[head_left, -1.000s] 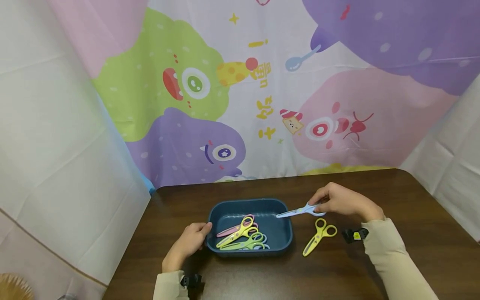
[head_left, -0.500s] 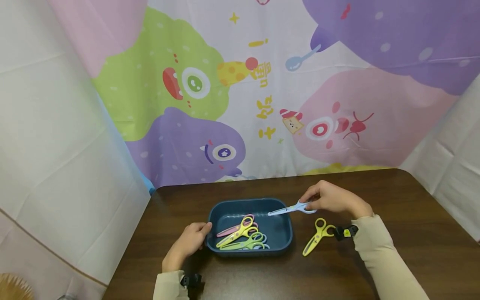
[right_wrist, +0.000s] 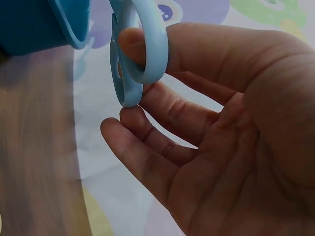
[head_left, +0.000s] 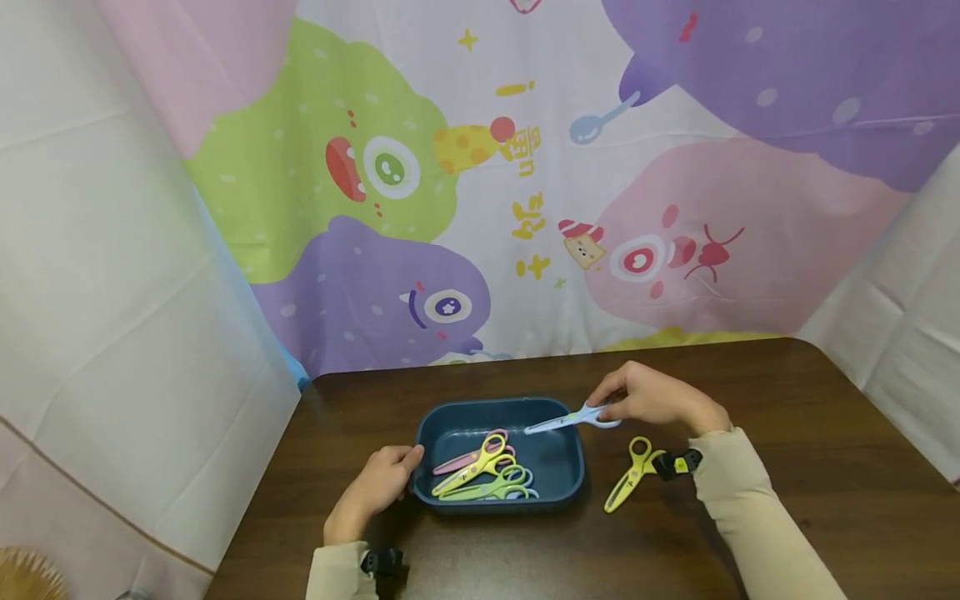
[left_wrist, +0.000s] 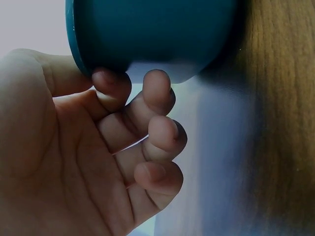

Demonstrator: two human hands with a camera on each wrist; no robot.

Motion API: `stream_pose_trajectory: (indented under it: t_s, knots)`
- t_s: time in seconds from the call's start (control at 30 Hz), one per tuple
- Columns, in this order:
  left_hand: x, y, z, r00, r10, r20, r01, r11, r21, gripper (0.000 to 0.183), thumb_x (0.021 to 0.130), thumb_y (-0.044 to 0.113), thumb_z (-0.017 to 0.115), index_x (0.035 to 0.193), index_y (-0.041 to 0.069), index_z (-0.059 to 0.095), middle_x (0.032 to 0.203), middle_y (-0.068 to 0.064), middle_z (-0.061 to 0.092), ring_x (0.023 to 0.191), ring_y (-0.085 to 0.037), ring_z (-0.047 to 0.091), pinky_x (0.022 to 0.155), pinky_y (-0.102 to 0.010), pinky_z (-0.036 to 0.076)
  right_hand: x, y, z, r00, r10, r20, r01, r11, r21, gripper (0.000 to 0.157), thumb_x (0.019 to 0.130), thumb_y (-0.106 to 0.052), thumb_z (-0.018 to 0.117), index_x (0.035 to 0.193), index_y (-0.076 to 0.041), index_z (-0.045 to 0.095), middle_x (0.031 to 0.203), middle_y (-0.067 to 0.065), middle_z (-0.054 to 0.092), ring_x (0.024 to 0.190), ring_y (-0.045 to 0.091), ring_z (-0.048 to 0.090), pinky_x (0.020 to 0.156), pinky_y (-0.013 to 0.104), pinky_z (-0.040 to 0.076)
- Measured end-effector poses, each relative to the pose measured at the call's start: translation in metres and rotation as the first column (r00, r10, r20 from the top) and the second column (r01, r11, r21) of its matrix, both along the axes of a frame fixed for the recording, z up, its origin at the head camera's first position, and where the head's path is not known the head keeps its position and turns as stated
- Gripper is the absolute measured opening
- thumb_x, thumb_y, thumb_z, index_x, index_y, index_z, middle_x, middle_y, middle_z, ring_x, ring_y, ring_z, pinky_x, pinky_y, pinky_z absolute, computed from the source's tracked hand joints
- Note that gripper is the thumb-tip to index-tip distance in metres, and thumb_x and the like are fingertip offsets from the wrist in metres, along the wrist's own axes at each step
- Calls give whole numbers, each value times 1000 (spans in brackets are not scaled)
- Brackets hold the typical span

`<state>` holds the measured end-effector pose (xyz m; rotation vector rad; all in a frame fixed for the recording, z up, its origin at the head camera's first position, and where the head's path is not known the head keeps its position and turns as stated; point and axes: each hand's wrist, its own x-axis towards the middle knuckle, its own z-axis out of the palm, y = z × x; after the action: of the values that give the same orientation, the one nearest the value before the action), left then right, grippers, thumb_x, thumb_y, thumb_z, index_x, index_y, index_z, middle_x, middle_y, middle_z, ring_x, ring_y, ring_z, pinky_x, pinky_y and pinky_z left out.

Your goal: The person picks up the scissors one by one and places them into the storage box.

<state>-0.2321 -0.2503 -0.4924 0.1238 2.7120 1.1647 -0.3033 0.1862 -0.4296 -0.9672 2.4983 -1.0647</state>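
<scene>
My left hand [head_left: 378, 479] pinches the left rim of a dark blue-green plastic bin [head_left: 551, 471], thumb on top; in the left wrist view the other fingers curl loosely beside its wall [left_wrist: 152, 34]. From the right, my right hand [head_left: 660, 397] holds light blue scissors [head_left: 557, 422] by the handle loops, blades pointing left over the bin's right rim. The right wrist view shows the thumb at the loop [right_wrist: 157, 44]. Inside the bin lie pink scissors [head_left: 454, 461], yellow scissors [head_left: 468, 476] and green scissors [head_left: 474, 492], overlapping, with pale blue loops partly hidden beneath.
Another pair of yellow scissors [head_left: 624, 486] lies on the brown table [head_left: 517, 554], right of the bin, its loops partly covered by the right wrist's black camera [head_left: 677, 464]. Behind the table hangs a cloth [head_left: 525, 317] printed with cartoon monsters.
My right hand has moved left with the light blue scissors, bringing their blades further over the bin. The left hand and the bin have stayed in place.
</scene>
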Motion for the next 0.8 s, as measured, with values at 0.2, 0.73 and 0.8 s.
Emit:
stream_pose_trajectory:
  t_s: [0.2, 0.73, 0.8]
  knots:
    - [0, 0, 0, 1000, -1, -7, 1, 1000, -5, 41, 110, 29, 47, 78, 7, 58, 62, -3, 49, 56, -19, 50, 59, -34, 43, -1, -6, -1, 1000, 14, 0, -14, 1000, -11, 18, 91, -9, 76, 109, -6, 80, 96, 1, 77, 79, 15, 67, 73, 26, 58]
    - [-1, 0, -1, 999, -17, -30, 17, 1000, 10, 43, 109, 29, 48, 78, 3, 61, 58, -1, 48, 52, -18, 50, 57, -33, 43, -4, -20, -4, 1000, 20, 20, -20, 1000, -4, 17, 92, -11, 76, 109, -9, 80, 98, 0, 76, 83, 17, 66, 74, 26, 57]
    - [-1, 0, -1, 999, -22, -36, 23, 1000, 13, 43, 109, 28, 48, 78, 2, 61, 56, -1, 47, 51, -17, 50, 56, -33, 43, -4, -22, -4, 999, 18, 27, -18, 1000, 2, 17, 93, -12, 76, 109, -10, 80, 99, -1, 76, 83, 17, 66, 74, 26, 56]
